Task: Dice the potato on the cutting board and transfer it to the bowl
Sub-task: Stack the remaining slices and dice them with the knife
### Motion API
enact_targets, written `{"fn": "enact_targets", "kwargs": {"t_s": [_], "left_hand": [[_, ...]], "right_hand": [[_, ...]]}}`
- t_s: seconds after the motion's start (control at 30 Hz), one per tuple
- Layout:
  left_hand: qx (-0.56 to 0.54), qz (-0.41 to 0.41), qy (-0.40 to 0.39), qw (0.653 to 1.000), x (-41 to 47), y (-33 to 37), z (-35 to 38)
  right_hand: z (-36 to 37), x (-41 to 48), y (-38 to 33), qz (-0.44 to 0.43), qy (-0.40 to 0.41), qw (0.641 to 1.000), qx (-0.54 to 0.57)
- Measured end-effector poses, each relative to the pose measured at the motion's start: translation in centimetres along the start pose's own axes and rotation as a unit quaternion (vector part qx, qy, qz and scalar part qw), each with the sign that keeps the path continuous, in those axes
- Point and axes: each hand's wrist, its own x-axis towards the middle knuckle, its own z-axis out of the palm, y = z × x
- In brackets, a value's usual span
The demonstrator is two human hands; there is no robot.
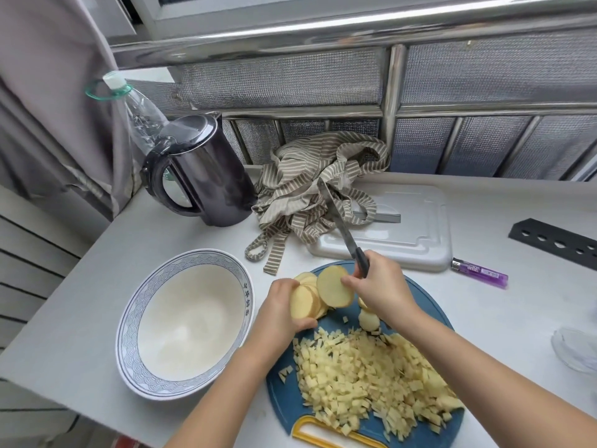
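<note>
On the white counter (106, 276) we had a round blue cutting board (284, 399) with a heap of diced potato (371, 379) spread over its near half. Our left hand (281, 310) gripped a stack of potato slices (305, 302) at the board's far edge, while our right hand (382, 291) pinched one larger slice (332, 291) upright and, in the same grip, held a knife (339, 221) with its blade pointing away and up. Just left of the board sat an empty patterned bowl (181, 324). Behind were a dark kettle (206, 176), a striped cloth (310, 189), a white board (403, 234) and a purple lighter (479, 272).
</note>
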Motion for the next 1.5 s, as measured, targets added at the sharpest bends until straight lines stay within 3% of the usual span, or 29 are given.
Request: {"fn": "enact_targets", "kwargs": {"t_s": [0.23,0.33,0.5,0.73,1.0,1.1,1.2,1.3,1.5], "left_hand": [[-0.103,-0.059,0.107,0.987,-1.1,0.8,-0.7],[-0.128,-0.076,0.101,0.984,-1.5,1.3,-0.6],[-0.061,-0.057,0.044,0.996,-1.0,1.9,0.1],[0.073,-0.032,-0.027,0.996,0.5,3.1,0.7],[0.104,-0.062,-0.025,0.992,1.5,3.3,0.6],[0.130,0.022,0.010,0.991,1.9,5.5,1.3],[0.083,0.107,-0.104,0.985,3.2,8.7,2.6],[0.135,0.144,-0.239,0.951,4.8,10.9,3.8],[0.148,0.117,-0.235,0.953,5.8,11.2,3.7]], "right_hand": [[0.8,0.6,-0.2,-0.007,-0.026,1.000,-0.016],[2.2,0.9,-0.8,-0.025,-0.060,0.997,-0.031],[2.6,0.5,-0.3,-0.047,-0.078,0.994,-0.066],[-3.1,0.6,2.6,-0.041,-0.015,0.995,-0.085],[-6.2,0.6,4.9,-0.021,0.020,0.997,-0.065],[-6.5,0.2,5.7,-0.017,0.022,0.998,-0.062],[-6.7,-0.1,6.3,-0.015,0.027,0.998,-0.061],[-6.9,-0.4,6.7,-0.006,0.030,0.998,-0.048],[-6.6,-1.0,7.8,0.000,0.029,0.999,-0.034]]}}
